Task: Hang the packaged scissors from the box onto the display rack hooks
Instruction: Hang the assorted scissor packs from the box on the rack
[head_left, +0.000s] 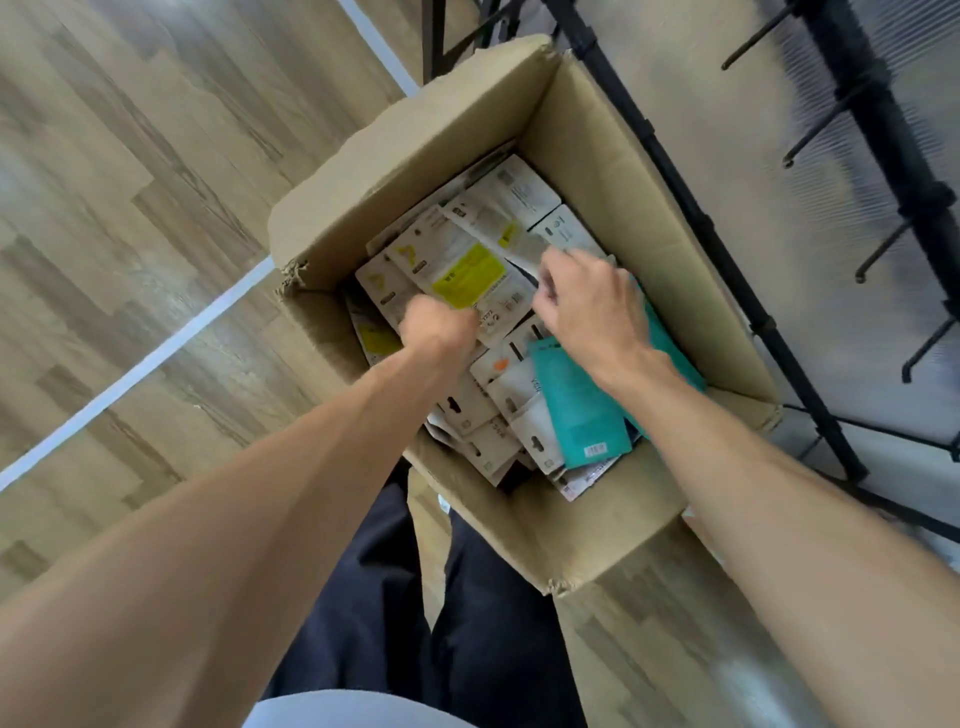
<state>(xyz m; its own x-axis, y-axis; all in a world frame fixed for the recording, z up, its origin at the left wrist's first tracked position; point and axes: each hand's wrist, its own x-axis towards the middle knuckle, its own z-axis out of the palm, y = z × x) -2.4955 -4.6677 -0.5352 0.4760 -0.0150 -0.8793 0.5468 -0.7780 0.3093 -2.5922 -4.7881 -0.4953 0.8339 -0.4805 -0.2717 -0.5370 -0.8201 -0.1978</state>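
Both hands down in the box (613, 150), among a loose pile of packs. Left hand (439, 325) curled tight on the near edge of the top pack (467, 275), the one with the yellow label; right hand (592, 306) pinching that pack's far-right edge. Rack hooks (831, 127) bare, just beyond the box's right wall.

Best lifted flat and slowly, so neighbours don't snag; then turned hang-hole upward before meeting a hook. Teal pack (582, 410) near the box's near-right corner.

Print on labels too blurred to read; barcodes only.
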